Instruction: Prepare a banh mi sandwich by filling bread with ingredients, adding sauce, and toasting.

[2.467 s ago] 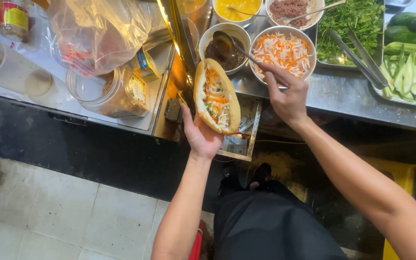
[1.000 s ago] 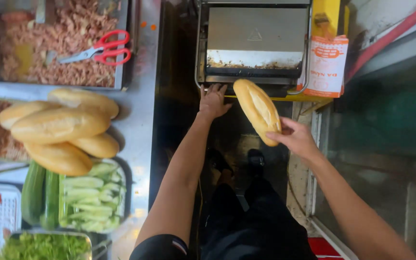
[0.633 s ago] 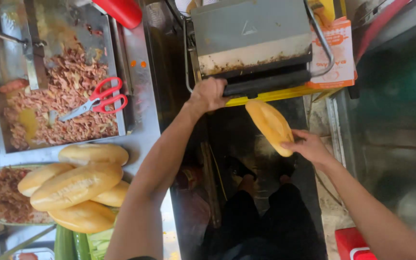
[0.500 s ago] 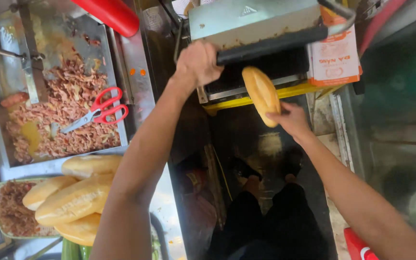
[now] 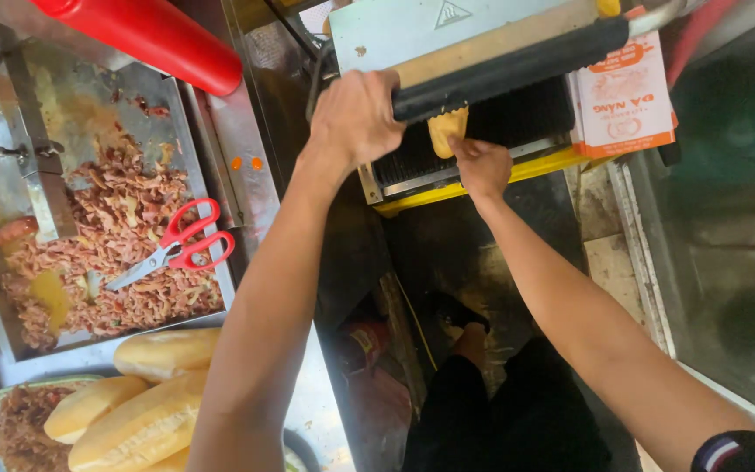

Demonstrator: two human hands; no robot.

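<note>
Left hand [image 5: 356, 114], top centre: grip closed round black handle [image 5: 517, 63] of raised press lid [image 5: 412, 31]. Right hand [image 5: 481, 166] just below: grip holding sandwich [image 5: 447, 129], end poking into press [image 5: 482, 131]. Red scissors [image 5: 176, 245] on meat tray [image 5: 89, 236], left. Loaves [image 5: 133, 402] lower left.

Bright daylight, sharp overall; slight motion blur, floor in shadow.

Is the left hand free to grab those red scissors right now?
Probably not: the left hand is gripping the press handle, holding the lid up. The scissors lie unobstructed on the meat tray, so it would have to let go.
</note>
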